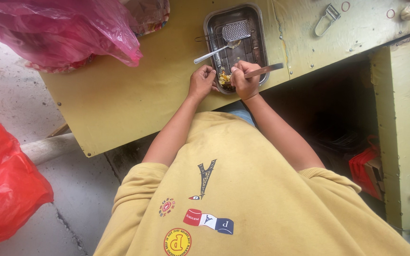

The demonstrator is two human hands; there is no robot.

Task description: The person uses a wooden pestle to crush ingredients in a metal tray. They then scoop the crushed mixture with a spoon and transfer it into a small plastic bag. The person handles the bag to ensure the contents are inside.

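A dark rectangular metal tray (257, 28) lies on a yellow-green table (134, 90) in front of me. My left hand (202, 81) rests closed at the tray's near left rim, beside a small heap of yellowish food (224, 78). My right hand (244, 79) is shut on a knife (265, 70) whose handle sticks out to the right; its blade end is hidden at the food. Inside the tray lie a perforated metal slotted spatula (236, 31) and a long metal utensil (210, 55) that juts over the left rim.
A pink plastic bag (62, 28) sits at the table's far left, a red plastic bag (5, 185) on the concrete floor to my left. A metal clip (327, 18) and rubber bands (345, 6) lie at the far right. Red packaging (367, 170) is stored under the table.
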